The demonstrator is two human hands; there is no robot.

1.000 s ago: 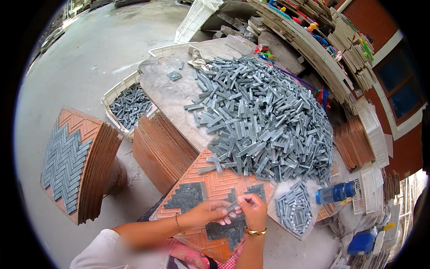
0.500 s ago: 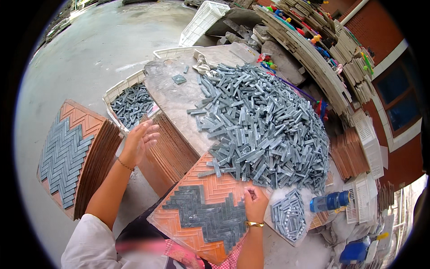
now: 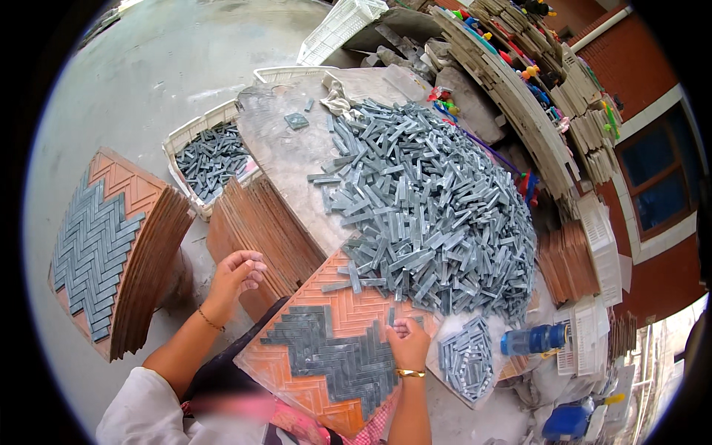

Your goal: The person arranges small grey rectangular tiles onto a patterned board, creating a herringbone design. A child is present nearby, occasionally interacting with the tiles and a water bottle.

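My right hand (image 3: 409,345) is pinched closed over the right part of an orange moulded board (image 3: 341,278). A thin grey stone strip (image 3: 391,316) sticks up from its fingertips. Dark grey strips (image 3: 334,356) lie in a zigzag herringbone band across the board's grooves, with bare orange grooves on either side. The board rests tilted near my lap. My left hand (image 3: 236,282) hangs empty, fingers loosely bent and apart, beside a stack of brown-orange boards (image 3: 259,230). A big heap of loose grey stone strips (image 3: 437,215) lies just beyond the board.
At the left, another board stack (image 3: 152,274) carries a herringbone-filled board (image 3: 93,256). A white crate (image 3: 178,144) holds more strips. On the right are a small strip pile (image 3: 466,360), a blue bottle (image 3: 532,340) and white crates (image 3: 582,334). Wooden planks (image 3: 512,81) are stacked behind.
My right hand has moved slightly left over the board, and a grey strip now shows at its fingertips. My left hand has dropped lower, and its fingers have curled a little. The view has shifted slightly.
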